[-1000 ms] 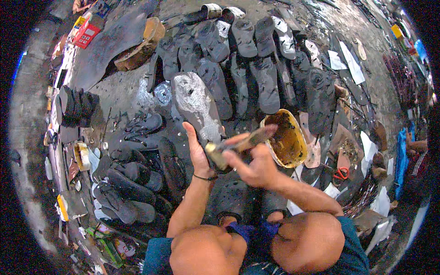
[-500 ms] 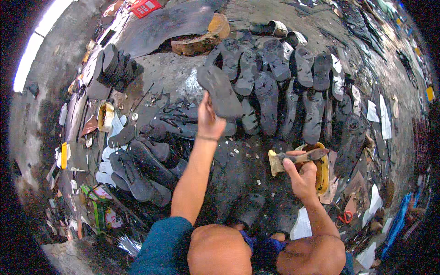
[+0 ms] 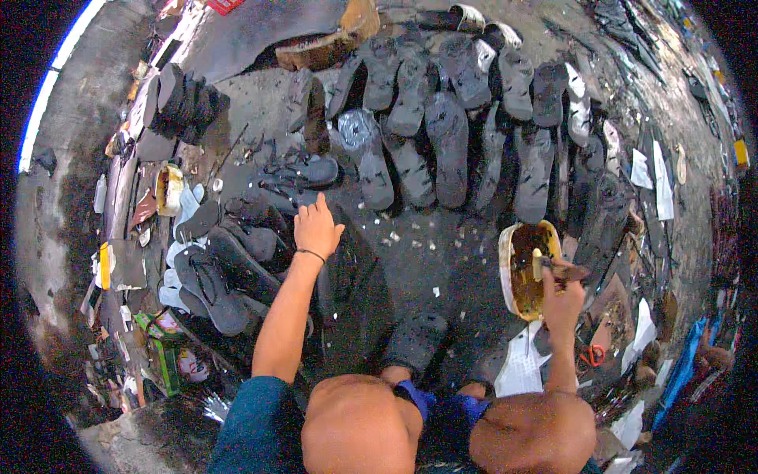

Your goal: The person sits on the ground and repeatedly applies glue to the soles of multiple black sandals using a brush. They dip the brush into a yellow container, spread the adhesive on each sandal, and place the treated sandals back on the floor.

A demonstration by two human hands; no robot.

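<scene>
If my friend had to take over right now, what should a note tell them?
Left hand: open, empty, reaching out over the dark sandals on the floor.
Right hand: holds a brush, its tip in the yellow glue tub.
Done: a row of soles lies spread out ahead.
Left: likely the sandals piled on the left, not yet picked up.

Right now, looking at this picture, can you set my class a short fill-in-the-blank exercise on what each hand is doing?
1. The right hand holds a brush over the ____ tub of glue.
2. The left hand reaches out with its fingers ____, holding nothing.
3. Above both hands, a row of dark ____ soles lies on the floor.

Missing words: yellow; open; sandal
</scene>
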